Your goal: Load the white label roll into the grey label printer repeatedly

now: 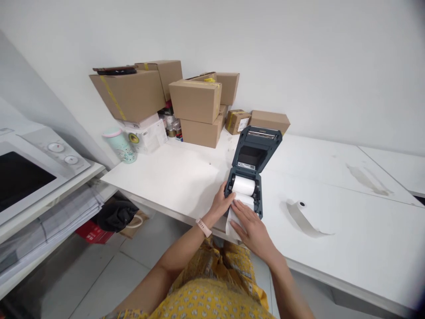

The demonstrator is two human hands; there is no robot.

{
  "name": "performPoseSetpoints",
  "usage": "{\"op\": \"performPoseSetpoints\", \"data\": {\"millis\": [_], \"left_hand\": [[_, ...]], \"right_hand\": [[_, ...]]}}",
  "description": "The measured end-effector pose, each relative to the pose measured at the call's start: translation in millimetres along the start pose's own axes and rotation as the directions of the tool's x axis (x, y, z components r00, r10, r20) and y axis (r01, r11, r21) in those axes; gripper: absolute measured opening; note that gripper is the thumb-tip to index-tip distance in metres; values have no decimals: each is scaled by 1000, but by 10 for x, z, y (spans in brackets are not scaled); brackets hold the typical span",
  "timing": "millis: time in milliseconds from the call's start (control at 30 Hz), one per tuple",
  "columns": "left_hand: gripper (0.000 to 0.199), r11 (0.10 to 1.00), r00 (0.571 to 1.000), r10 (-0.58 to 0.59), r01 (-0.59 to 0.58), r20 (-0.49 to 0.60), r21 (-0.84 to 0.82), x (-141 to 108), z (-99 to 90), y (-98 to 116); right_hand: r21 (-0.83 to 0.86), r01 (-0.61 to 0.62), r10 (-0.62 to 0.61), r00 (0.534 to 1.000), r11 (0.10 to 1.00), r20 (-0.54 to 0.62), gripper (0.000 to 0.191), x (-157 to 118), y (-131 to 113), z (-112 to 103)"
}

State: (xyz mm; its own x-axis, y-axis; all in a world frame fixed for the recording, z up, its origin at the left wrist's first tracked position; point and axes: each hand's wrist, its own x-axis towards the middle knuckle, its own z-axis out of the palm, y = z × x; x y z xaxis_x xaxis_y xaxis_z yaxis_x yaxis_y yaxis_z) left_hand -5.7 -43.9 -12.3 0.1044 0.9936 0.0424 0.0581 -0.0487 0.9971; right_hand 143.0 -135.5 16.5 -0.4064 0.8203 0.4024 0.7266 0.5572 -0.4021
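A dark grey label printer (pixel 260 195) stands on the table's front part with its lid (pixel 256 148) raised. Inside it a white label roll (pixel 244 185) sits between black holders. A strip of label paper (pixel 231 227) runs from the roll over the printer's front and hangs toward me. My left hand (pixel 222 204) is closed at the printer's left front corner, its thumb at the paper's edge; its other fingers are partly hidden. With fingers stretched out, my right hand (pixel 250 228) lies over the paper at the front, covering part of it.
To the right lies a small, partly unrolled paper roll (pixel 301 204). Cardboard boxes (pixel 195 102) are stacked along the wall, near a mint tumbler (pixel 121 146). A white microwave (pixel 43 155) stands on a shelf at the left. The table's front edge (pixel 159 209) is close to me.
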Motion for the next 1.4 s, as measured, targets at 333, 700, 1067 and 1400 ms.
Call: {"op": "performPoseSetpoints", "data": {"millis": [333,700,1067,1400], "left_hand": [[83,974,990,-56,82,126,-210,-505,-101,-135],[94,963,979,-70,116,190,-244,-608,-145,-168],[84,959,996,-70,81,50,-270,-578,-175,-18],[81,992,1000,-6,5,-5,-129,-332,23,152]], "right_hand": [[277,-296,402,750,914,-525,63,1675,934,-1429],[69,11,25,861,998,-507,37,997,587,-904],[-79,32,-66,869,996,-490,57,-117,317,182],[12,-25,27,831,1000,-555,54,-201,315,405]]}}
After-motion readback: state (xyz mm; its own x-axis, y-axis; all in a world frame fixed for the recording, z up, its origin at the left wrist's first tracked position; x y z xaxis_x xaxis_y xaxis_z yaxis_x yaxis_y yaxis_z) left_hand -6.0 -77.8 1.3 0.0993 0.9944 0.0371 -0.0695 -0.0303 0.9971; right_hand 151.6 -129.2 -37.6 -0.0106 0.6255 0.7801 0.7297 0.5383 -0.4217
